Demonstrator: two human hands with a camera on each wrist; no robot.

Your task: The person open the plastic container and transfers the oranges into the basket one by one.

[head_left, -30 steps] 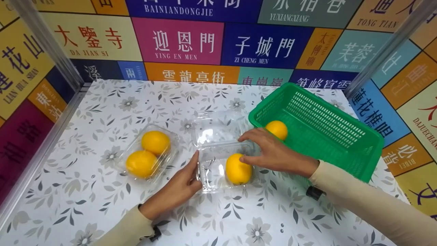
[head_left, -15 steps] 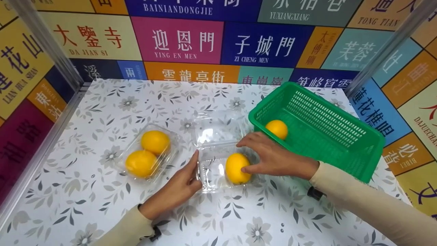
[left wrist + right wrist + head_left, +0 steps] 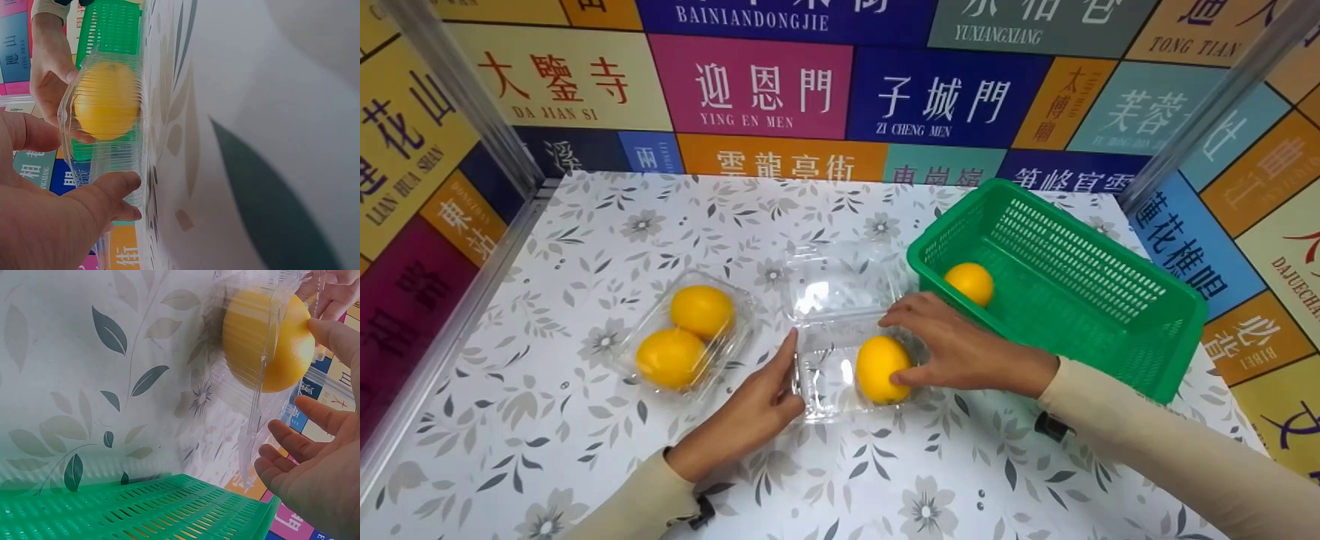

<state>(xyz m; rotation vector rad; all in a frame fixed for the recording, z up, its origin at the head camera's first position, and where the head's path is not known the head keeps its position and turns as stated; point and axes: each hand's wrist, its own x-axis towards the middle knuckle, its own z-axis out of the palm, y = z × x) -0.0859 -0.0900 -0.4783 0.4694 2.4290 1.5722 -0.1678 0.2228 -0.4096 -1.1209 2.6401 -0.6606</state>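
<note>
At the right end of an open clear box [image 3: 819, 409], my right hand [image 3: 964, 349] is spread loosely and grips nothing; its thumb touches the yellow fruit [image 3: 879, 369], while the other fingers stand apart from it. The fruit sits inside the box's near half, against the right side, just left of that hand. My left hand [image 3: 750, 409] is also relaxed, its straight index finger lying along the box's left wall, with the fruit across from it, well short of touching. Beyond my fingers, the box's lid [image 3: 840, 289] lies folded back, away from me. Past my right hand stands a green basket [image 3: 1057, 296] with a single loose fruit [image 3: 971, 283] in its left corner. Left of my left hand, a closed clear box [image 3: 729, 349] holds two fruits [image 3: 703, 312], all on a floral tablecloth [image 3: 615, 431].
</note>
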